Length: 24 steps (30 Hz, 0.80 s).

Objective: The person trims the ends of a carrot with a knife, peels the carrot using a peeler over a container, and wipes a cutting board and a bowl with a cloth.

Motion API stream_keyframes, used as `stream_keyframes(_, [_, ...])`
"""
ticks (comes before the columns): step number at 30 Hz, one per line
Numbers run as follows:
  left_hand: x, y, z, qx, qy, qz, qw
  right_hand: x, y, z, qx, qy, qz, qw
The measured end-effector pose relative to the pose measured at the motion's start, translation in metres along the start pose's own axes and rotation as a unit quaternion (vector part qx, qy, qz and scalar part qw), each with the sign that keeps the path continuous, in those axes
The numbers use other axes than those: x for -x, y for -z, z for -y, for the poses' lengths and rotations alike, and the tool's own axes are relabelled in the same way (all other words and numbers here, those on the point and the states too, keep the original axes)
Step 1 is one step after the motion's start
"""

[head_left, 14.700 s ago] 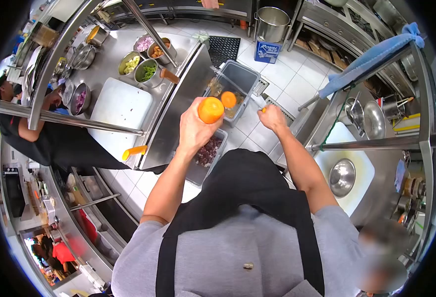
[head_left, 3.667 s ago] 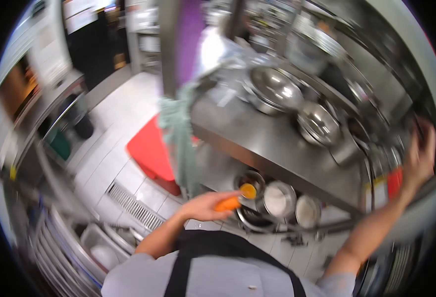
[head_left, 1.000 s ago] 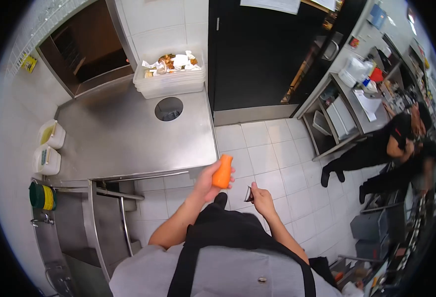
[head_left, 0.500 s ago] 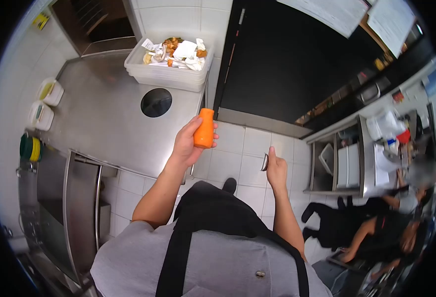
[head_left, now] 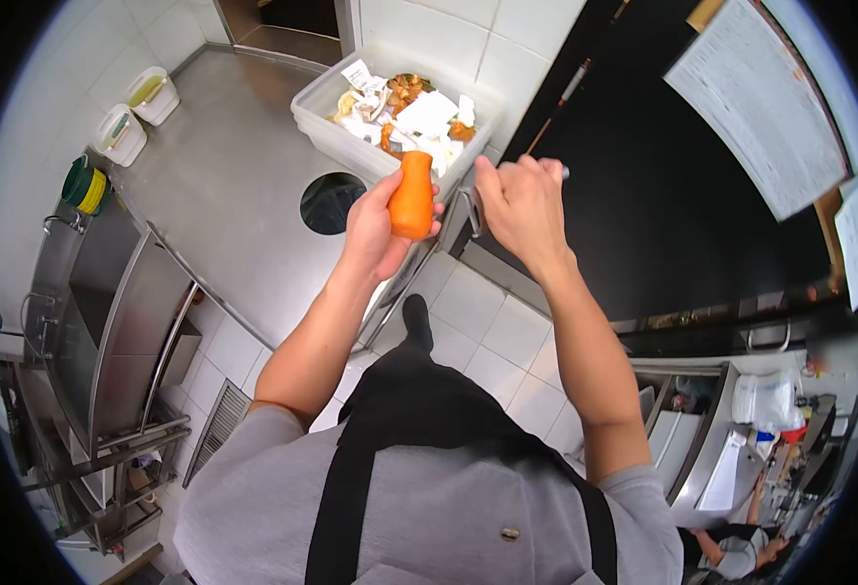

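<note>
My left hand (head_left: 370, 229) is wrapped around a thick, smooth orange carrot (head_left: 411, 200), held upright with its narrower end up. My right hand (head_left: 526, 210) is closed round the handle of a metal peeler (head_left: 474, 212). The peeler's looped head points left towards the carrot, with a gap between them. Just beyond the carrot stands a clear plastic tub (head_left: 326, 130) filled with white paper and orange-brown scraps. Left of the carrot, a round dark hole (head_left: 331, 203) opens in the steel counter (head_left: 224, 166).
Two small white containers (head_left: 153, 96) and a green-and-yellow roll (head_left: 86, 187) stand along the left wall. Steel sinks (head_left: 107, 322) lie at the left. A black door (head_left: 663, 175) is at the right. Another person (head_left: 741, 556) works at the far lower right.
My right hand has come up and left with the peeler, closer to the carrot. My view has turned and moved nearer the counter and tub. The left hand still holds the carrot.
</note>
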State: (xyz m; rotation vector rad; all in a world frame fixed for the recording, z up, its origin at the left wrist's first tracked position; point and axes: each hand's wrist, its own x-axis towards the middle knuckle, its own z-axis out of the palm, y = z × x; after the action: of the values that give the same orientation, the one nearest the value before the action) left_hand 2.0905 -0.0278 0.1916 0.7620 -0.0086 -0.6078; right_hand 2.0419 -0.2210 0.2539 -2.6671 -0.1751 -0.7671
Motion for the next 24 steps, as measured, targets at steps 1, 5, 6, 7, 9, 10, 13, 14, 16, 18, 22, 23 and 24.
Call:
stream_keyframes(1, [-0.017, 0.0, -0.003, -0.006, -0.013, -0.002, 1.0, -0.021, -0.007, -0.002, 0.012, 0.038, -0.01, 0.999])
stream_keyframes(5, [-0.065, -0.004, -0.021, 0.045, -0.086, -0.06, 0.993, -0.089, -0.05, -0.006, 0.026, 0.155, -0.02, 0.987])
stream_keyframes(6, [-0.075, -0.006, -0.029, 0.047, -0.088, -0.063, 0.993, -0.102, -0.058, -0.005, 0.024, 0.158, -0.018, 0.987])
stream_keyframes(7, [-0.084, -0.005, -0.034, 0.057, -0.095, -0.094, 0.989, -0.113, -0.064, -0.003, 0.033, 0.182, -0.003, 0.983])
stream_keyframes(9, [-0.101, 0.002, -0.042, 0.068, -0.098, -0.131, 0.984, -0.13, -0.084, -0.006, 0.042, 0.221, -0.004, 0.974])
stream_keyframes(10, [-0.109, 0.006, -0.046, 0.057, -0.104, -0.135, 0.984, -0.139, -0.092, -0.01, 0.038, 0.222, 0.001, 0.974])
stream_keyframes(13, [-0.126, 0.013, -0.055, 0.048, -0.113, -0.155, 0.98, -0.162, -0.113, -0.017, 0.025, 0.25, -0.008, 0.968])
stream_keyframes(14, [-0.132, 0.015, -0.057, 0.047, -0.116, -0.162, 0.979, -0.169, -0.118, -0.02, 0.018, 0.254, 0.002, 0.967])
stream_keyframes(16, [-0.139, 0.021, -0.06, 0.025, -0.114, -0.156, 0.981, -0.18, -0.127, -0.024, 0.008, 0.256, 0.013, 0.966])
stream_keyframes(18, [-0.144, 0.024, -0.065, 0.004, -0.113, -0.148, 0.983, -0.195, -0.136, -0.029, 0.007, 0.243, 0.056, 0.968])
stream_keyframes(22, [-0.145, 0.027, -0.072, -0.06, -0.078, -0.128, 0.987, -0.227, -0.16, -0.052, 0.006, 0.246, 0.052, 0.968])
stream_keyframes(23, [-0.146, 0.028, -0.073, -0.073, -0.069, -0.11, 0.989, -0.236, -0.165, -0.061, 0.017, 0.248, 0.062, 0.967])
stream_keyframes(24, [-0.148, 0.029, -0.073, -0.074, -0.071, -0.111, 0.988, -0.244, -0.169, -0.066, 0.029, 0.251, 0.071, 0.965])
